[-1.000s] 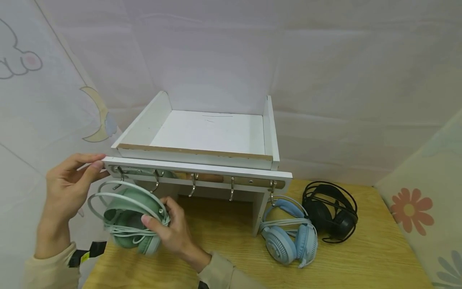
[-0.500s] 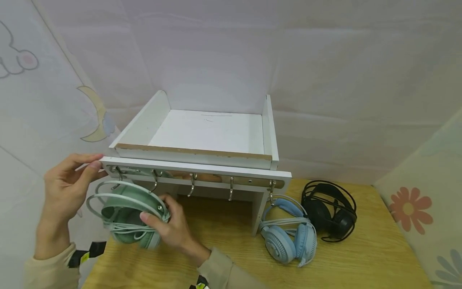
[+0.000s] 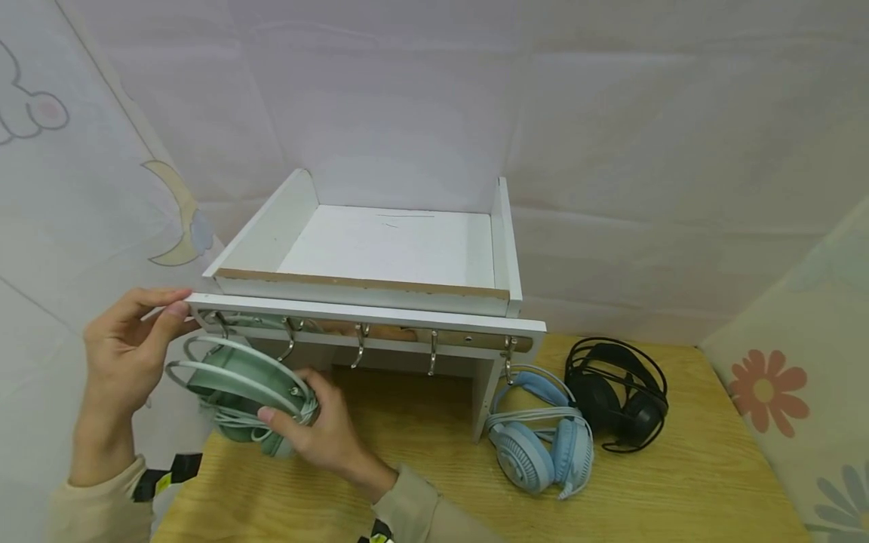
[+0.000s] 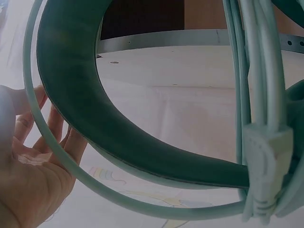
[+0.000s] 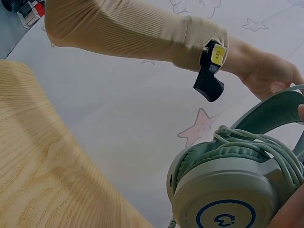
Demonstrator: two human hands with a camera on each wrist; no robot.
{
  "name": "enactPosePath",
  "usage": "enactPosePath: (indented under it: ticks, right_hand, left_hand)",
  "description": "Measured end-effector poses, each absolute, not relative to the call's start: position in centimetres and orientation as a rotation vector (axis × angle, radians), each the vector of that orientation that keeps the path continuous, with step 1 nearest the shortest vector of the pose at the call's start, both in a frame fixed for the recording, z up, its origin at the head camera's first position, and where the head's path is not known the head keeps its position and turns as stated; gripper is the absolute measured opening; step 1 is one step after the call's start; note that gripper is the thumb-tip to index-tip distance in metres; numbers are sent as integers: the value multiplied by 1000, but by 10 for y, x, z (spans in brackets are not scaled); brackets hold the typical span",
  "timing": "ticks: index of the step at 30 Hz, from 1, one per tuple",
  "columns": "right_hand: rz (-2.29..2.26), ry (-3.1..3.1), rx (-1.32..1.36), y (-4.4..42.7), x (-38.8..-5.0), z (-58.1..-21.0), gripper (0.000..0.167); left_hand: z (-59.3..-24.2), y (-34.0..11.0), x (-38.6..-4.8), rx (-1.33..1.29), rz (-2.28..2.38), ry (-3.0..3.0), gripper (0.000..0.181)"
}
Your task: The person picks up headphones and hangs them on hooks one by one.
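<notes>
My left hand pinches the left end of the white hook board on the front of a small shelf unit, thumb in front. My right hand grips pale green over-ear headphones by one side, thumb on the outside. Their cable is bundled across the ear cups. The headband, with its thin outer hoops, is just below the leftmost metal hook; whether they touch is hidden. In the left wrist view the headband looms close; in the right wrist view an ear cup shows a blue logo.
Light blue headphones lie on the wooden table by the shelf's right leg. Black headphones lie behind them to the right. Several more hooks run along the board. A printed cloth hangs behind.
The green headphones have risen slightly and tilted, in my right hand, toward the leftmost hook. My left hand keeps its hold on the board. The view has shifted a little.
</notes>
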State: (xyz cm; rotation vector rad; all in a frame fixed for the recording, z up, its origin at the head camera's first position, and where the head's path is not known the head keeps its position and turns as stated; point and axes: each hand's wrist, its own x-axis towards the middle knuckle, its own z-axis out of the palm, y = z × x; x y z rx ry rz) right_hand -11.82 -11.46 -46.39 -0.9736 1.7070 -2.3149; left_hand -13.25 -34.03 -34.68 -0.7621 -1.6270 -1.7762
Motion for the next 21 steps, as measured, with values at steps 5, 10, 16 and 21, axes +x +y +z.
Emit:
enactPosePath:
  ticks: [5, 10, 16, 21]
  right_hand:
    - [-2196, 1958, -962, -108, -115, -464, 41]
    - [-2129, 2161, -1014, -103, -113, -466, 45]
    - [-2116, 2286, -1113, -92, -113, -465, 47]
    - [-2074, 2396, -1143, -77, -111, -459, 53]
  left_hand:
    - [-349, -341, -134, -760, -1773, -1612, 21]
    - [-349, -341, -135, -789, -1757, -1627, 22]
    - [-349, -340, -135, -789, -1741, -1683, 24]
    - [-350, -340, -136, -785, -1747, -1691, 26]
